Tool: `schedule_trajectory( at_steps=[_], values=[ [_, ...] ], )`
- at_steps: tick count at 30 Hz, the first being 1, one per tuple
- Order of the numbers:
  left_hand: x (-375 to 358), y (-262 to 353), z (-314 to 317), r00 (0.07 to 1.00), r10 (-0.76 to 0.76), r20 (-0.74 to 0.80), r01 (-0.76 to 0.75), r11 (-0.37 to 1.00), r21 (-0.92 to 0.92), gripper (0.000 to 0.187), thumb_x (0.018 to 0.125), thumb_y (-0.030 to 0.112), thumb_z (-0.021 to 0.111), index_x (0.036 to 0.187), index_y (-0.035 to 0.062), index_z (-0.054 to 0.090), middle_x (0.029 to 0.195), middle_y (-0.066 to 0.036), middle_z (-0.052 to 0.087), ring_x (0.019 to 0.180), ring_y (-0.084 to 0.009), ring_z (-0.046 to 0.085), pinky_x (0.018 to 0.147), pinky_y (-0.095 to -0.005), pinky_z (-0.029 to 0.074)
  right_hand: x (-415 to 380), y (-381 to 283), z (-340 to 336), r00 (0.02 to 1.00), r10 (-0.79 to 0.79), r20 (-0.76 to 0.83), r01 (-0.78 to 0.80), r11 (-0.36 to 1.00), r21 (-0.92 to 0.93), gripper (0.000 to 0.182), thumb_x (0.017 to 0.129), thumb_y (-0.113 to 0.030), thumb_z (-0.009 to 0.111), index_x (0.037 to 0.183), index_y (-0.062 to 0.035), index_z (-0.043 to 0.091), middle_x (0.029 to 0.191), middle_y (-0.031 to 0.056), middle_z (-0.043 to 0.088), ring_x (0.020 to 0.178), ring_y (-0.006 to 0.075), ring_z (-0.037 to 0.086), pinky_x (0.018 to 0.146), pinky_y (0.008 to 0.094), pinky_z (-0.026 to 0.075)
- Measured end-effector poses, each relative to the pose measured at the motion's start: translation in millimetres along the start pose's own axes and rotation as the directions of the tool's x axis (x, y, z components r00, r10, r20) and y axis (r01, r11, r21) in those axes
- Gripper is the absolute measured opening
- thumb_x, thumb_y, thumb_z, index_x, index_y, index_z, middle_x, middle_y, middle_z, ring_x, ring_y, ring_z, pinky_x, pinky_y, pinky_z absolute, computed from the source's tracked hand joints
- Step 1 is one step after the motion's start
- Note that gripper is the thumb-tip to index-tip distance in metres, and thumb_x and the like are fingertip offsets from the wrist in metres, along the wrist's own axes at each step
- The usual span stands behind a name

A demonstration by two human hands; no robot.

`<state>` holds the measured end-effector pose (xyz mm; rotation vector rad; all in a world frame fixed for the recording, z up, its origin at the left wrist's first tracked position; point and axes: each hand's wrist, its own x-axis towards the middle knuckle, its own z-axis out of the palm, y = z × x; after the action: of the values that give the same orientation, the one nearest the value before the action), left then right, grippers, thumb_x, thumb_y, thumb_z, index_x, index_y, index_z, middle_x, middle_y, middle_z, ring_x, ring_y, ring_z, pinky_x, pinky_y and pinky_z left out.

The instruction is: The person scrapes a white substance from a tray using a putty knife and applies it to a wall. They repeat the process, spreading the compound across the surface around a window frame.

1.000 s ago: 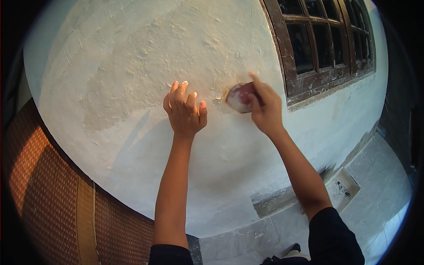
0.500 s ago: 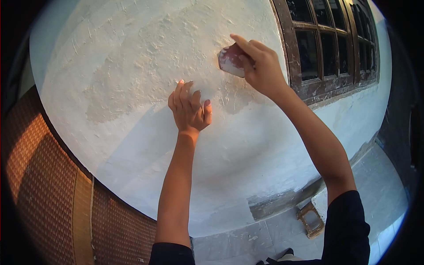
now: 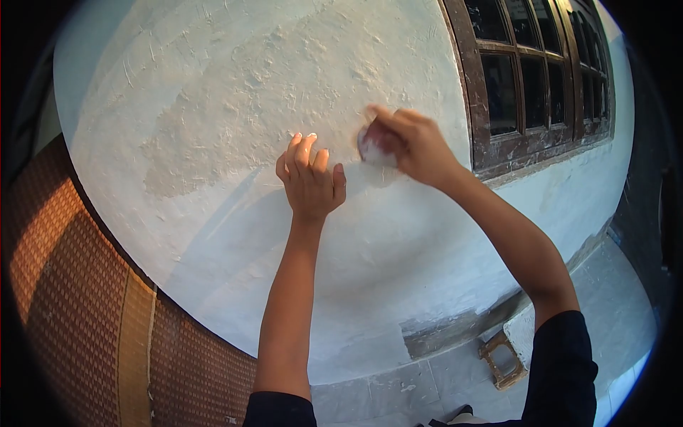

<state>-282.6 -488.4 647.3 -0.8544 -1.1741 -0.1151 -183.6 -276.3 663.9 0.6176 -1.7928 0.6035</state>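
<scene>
My right hand [image 3: 421,147] grips a flat maroon piece smeared with white [image 3: 379,144], blurred by motion, against the wall [image 3: 235,107]. Its exact kind does not show. The wall is white, with a rough, greyish patch of ridged plaster around both hands. To the left, my left hand [image 3: 311,176] rests with fingers spread and pointing up at the lower edge of that patch. Its fingertips look whitish, and nothing is held in it.
A brown wooden window [image 3: 523,78] with dark panes borders the wall on the right. Woven brown panels [image 3: 78,299] stand at lower left. A small stool [image 3: 509,352] sits on the grey tiled floor [image 3: 398,388], below my right arm.
My right hand has moved down the wall with the maroon piece. My left hand has shifted slightly, its fingers straighter now.
</scene>
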Motion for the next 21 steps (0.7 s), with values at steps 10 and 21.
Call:
schedule_trajectory(
  at_steps=[10,21],
  values=[
    [-2.5,-1.8,-0.3,0.999,0.015,0.048,-0.015,1.0,-0.002,0.033,0.1,0.031,0.041,0.12,0.0058,0.043,0.128,-0.019,0.048,0.122,-0.0374,0.047,0.101,-0.0481,0.027,3.4,8.1,-10.9,0.942,0.097,-0.322,-0.09,0.995,0.039,0.055,0.079,0.008,0.059,0.132,-0.0066,0.058,0.086,0.0157,0.063,0.076,0.0306,0.065,0.072,0.0382,0.052],
    [-3.4,-2.2,0.4,0.998,0.021,0.062,-0.021,1.0,0.002,0.033,0.1,0.033,0.041,0.119,0.0068,0.044,0.128,-0.018,0.048,0.124,-0.0364,0.046,0.101,-0.0477,0.027,-14.7,19.6,-24.6,0.84,0.081,-0.536,-0.131,0.99,-0.057,0.056,0.079,0.008,0.059,0.133,-0.0056,0.056,0.08,0.0141,0.063,0.072,0.0291,0.065,0.065,0.0368,0.052]
  ],
)
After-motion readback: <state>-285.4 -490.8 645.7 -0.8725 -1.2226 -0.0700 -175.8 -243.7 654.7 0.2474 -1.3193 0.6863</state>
